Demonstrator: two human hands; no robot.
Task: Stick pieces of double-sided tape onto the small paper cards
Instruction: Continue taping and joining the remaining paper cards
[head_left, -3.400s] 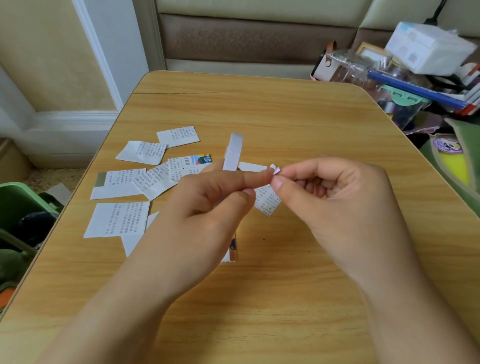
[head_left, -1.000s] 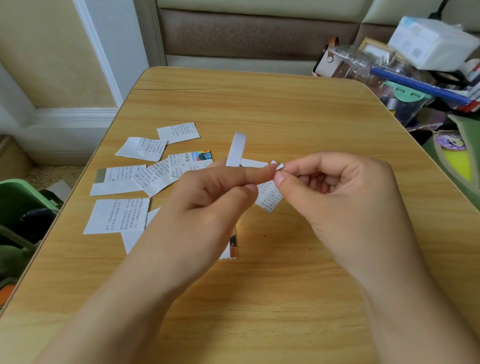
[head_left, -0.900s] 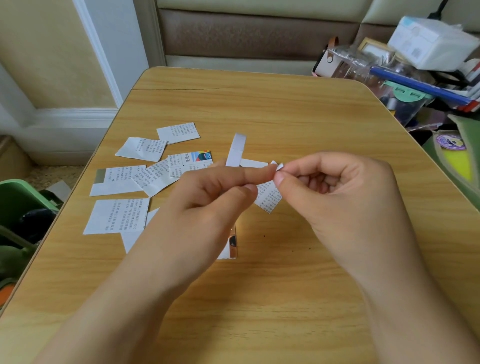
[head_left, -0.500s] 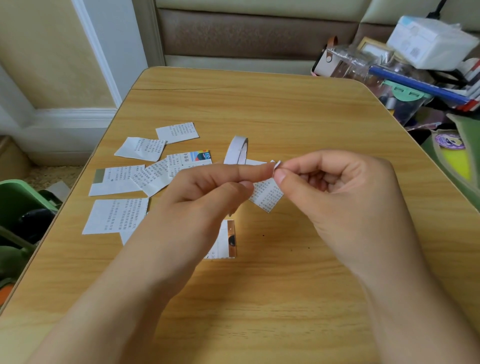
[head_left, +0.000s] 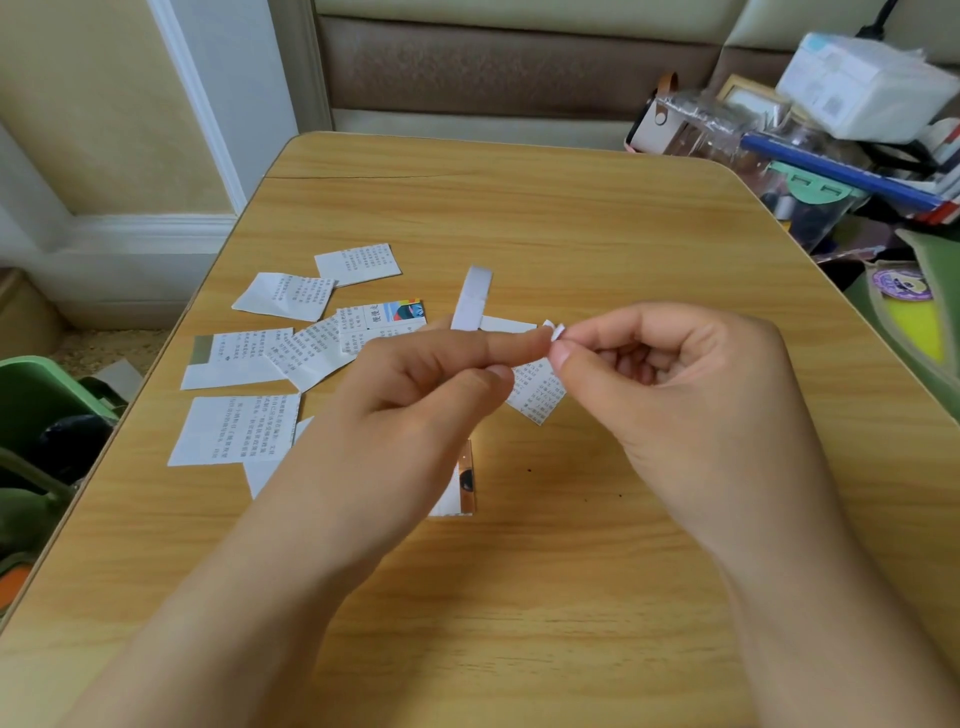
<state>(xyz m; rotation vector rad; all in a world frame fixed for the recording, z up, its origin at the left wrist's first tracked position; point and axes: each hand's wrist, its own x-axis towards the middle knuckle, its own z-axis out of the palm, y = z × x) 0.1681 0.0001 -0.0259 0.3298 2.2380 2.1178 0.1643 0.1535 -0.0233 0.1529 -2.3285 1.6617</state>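
White tape strip (head_left: 471, 304) pinched in left hand (head_left: 415, 395), its peeling tab (head_left: 555, 330) in right hand (head_left: 691, 405), hiding scattered paper cards (head_left: 236, 428).

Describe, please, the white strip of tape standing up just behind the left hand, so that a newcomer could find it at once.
Start at the light wooden table and find the scatter of small printed paper cards on its left half. Just right of them, the narrow white tape strip rises behind the left hand. Unlike the cards, it is blank, slim and upright.

White tape strip (head_left: 471, 300) upright — printed cards (head_left: 236, 430) scattered
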